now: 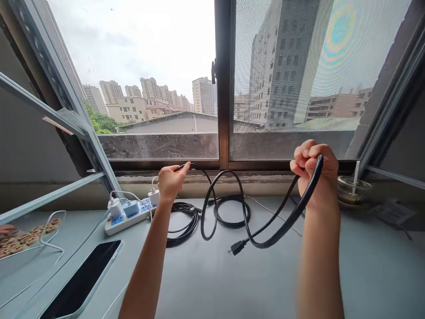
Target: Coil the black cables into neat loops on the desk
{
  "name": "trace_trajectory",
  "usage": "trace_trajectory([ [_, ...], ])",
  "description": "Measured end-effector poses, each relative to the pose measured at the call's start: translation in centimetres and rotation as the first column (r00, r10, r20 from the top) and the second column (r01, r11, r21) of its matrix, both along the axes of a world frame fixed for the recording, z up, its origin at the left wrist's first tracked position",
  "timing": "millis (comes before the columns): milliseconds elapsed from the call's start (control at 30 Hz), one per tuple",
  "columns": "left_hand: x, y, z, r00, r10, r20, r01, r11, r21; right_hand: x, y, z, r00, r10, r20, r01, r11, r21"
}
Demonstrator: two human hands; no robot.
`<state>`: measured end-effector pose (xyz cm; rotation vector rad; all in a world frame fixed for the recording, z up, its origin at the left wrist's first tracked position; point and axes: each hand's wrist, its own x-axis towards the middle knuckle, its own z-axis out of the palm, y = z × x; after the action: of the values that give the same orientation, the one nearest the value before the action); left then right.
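Observation:
A black HDMI cable [282, 230] is stretched in loose loops between my two hands above the table. My left hand [171, 182] pinches one stretch of it near the window sill, thumb against fingers. Higher up at the right, my right hand [317, 170] is closed around another stretch, palm side toward me, with a thick bend hanging below. The cable's plug [237, 248] dangles in the middle, its metal tip pointing left. Behind it, a coiled black cable [181, 235] lies on the table beside my left wrist, and another black coil [232, 223] shows behind the hanging loops.
A white power strip [128, 221] with chargers plugged in stands left of my forearm. A phone [83, 279] lies at the front left on the grey table [212, 283]. The lidded cup with a straw [352, 190] is behind my right hand. Metal frame bars [53, 195] border the left.

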<state>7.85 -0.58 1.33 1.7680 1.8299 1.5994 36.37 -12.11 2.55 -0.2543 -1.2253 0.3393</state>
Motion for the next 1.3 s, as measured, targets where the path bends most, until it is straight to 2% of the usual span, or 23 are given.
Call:
trace_trajectory([
  [133, -0.4, -0.7, 0.7, 0.996, 0.074, 0.058, -0.079, 0.991, 0.108, 1.6, 0.3, -0.5, 0.996, -0.070, -0.061, 0.070, 0.997, -0.010],
  [200, -0.3, -1.2, 1.0, 0.991, 0.003, 0.134, -0.026, 0.984, 0.175, 1.9, 0.5, -0.8, 0.994, -0.106, 0.011, 0.107, 0.993, -0.044],
  [267, 0.0, -1.7, 1.3, 0.968, -0.135, 0.213, 0.086, 0.970, 0.227, 1.7, 0.5, -1.0, 0.980, -0.100, 0.172, 0.117, 0.989, -0.093],
  [400, 1.2, -3.4, 1.9, 0.915, -0.304, 0.264, 0.242, 0.939, 0.244, -0.4, 0.1, -0.7, 0.870, 0.071, 0.487, 0.071, 0.961, -0.267],
  [467, 1.9, -4.2, 2.2, 0.886, -0.380, 0.265, 0.330, 0.919, 0.216, -1.7, -0.1, -0.5, 0.808, 0.177, 0.562, 0.039, 0.936, -0.351],
  [567, 3.0, -5.5, 2.4, 0.837, -0.480, 0.263, 0.443, 0.876, 0.191, -3.4, 0.1, -0.4, 0.749, 0.307, 0.587, -0.022, 0.897, -0.441],
  [767, 3.8, -7.3, 2.7, 0.783, -0.560, 0.269, 0.489, 0.823, 0.289, -4.6, 1.7, -1.3, 0.693, 0.373, 0.617, 0.036, 0.836, -0.547],
  [833, 3.7, -7.5, 2.8, 0.796, -0.550, 0.253, 0.475, 0.827, 0.301, -4.6, 1.7, -1.4, 0.648, 0.416, 0.637, 0.029, 0.823, -0.567],
  [900, 3.6, -7.5, 2.8, 0.838, -0.507, 0.202, 0.432, 0.843, 0.322, -4.4, 1.3, -1.1, 0.615, 0.417, 0.669, 0.023, 0.838, -0.545],
  [1000, 3.2, -7.2, 2.8, 0.901, -0.416, 0.125, 0.354, 0.869, 0.346, -4.1, 0.4, -0.4, 0.630, 0.290, 0.721, 0.060, 0.907, -0.417],
  [1100, 2.7, -6.9, 2.8, 0.927, -0.367, 0.072, 0.329, 0.892, 0.310, -3.7, -0.1, 0.1, 0.725, 0.083, 0.684, 0.158, 0.947, -0.281],
  [1200, 2.3, -6.8, 3.0, 0.917, -0.396, 0.052, 0.373, 0.895, 0.243, -3.3, 0.3, 0.1, 0.823, -0.149, 0.549, 0.310, 0.926, -0.213],
  [1300, 2.8, -7.2, 3.1, 0.871, -0.484, 0.083, 0.465, 0.867, 0.177, -3.4, 1.1, -0.1, 0.862, -0.310, 0.401, 0.405, 0.897, -0.177],
])
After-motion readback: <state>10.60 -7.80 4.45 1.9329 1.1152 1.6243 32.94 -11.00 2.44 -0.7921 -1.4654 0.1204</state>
